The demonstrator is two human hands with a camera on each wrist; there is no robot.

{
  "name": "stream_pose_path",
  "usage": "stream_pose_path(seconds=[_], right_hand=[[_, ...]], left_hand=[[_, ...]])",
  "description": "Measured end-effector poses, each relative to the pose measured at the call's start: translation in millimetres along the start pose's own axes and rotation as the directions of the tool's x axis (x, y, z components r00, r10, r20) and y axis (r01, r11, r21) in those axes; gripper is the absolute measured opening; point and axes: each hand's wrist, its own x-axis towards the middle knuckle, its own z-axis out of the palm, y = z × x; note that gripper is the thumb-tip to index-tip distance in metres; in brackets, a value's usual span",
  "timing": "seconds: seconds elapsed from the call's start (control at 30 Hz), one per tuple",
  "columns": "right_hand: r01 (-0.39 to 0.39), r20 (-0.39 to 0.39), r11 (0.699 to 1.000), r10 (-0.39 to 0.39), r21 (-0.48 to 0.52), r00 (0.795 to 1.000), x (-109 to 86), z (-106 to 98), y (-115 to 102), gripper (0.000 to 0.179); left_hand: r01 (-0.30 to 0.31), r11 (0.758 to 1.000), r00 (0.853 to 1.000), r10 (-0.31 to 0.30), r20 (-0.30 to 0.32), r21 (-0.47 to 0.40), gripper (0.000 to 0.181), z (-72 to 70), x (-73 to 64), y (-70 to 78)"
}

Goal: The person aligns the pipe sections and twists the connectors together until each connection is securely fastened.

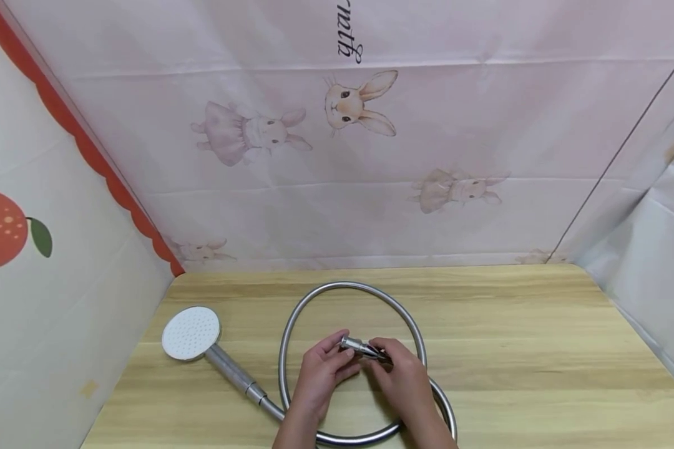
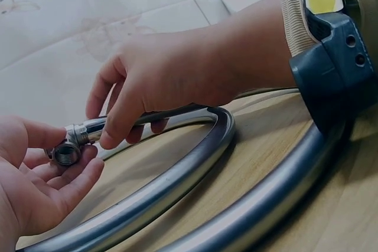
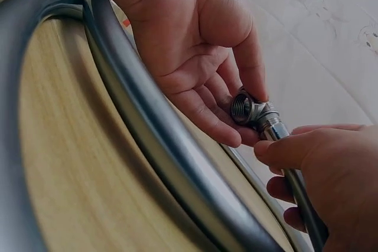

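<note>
My left hand [image 1: 321, 373] pinches a small chrome threaded fitting [image 2: 66, 152] between thumb and fingers. Its round opening shows inner threads in both wrist views. Beside it, my right hand [image 1: 402, 376] grips the chrome end nut [image 3: 273, 129] of a shower hose [image 1: 345, 285], with the fingers curled around it. Fitting and hose end meet in line; how far they are screwed together cannot be seen. The hose loops over the table around both hands. At its other end, a shower head [image 1: 191, 333] lies to the left with its white spray face up.
The wood-grain table [image 1: 517, 349] stretches out on both sides of the hands. A pink wall covering [image 1: 337, 218] with printed rabbits rises at the back. Another white covering [image 1: 62, 324] with a red scalloped edge stands at the left.
</note>
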Motion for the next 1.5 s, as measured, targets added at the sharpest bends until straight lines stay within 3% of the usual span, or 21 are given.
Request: stream_pose_path(seconds=[0.5,0.83,1.17,1.5], right_hand=[[-0.005,-0.008,0.999,0.006,0.038,1.000,-0.9,-2.5,2.8,0.026],[-0.036,0.016,0.999,0.037,-0.013,0.999,-0.1,-1.7,1.7,0.032],[-0.026,0.007,1.000,0.026,-0.010,1.000,-1.1,-1.2,3.2,0.021],[-0.024,-0.002,0.999,0.024,-0.023,1.000,-1.0,-0.6,2.6,0.036]], left_hand=[[-0.016,0.994,1.000,0.016,0.000,0.109,0.054,1.4,2.8,-2.3],[-0.016,0.997,1.000,0.016,0.005,0.080,0.056,2.5,1.8,-1.5],[-0.016,0.995,1.000,0.017,-0.006,0.096,0.056,2.4,1.4,-1.4],[-0.011,0.994,1.000,0.012,-0.016,0.107,0.055,2.5,2.0,-2.6]])
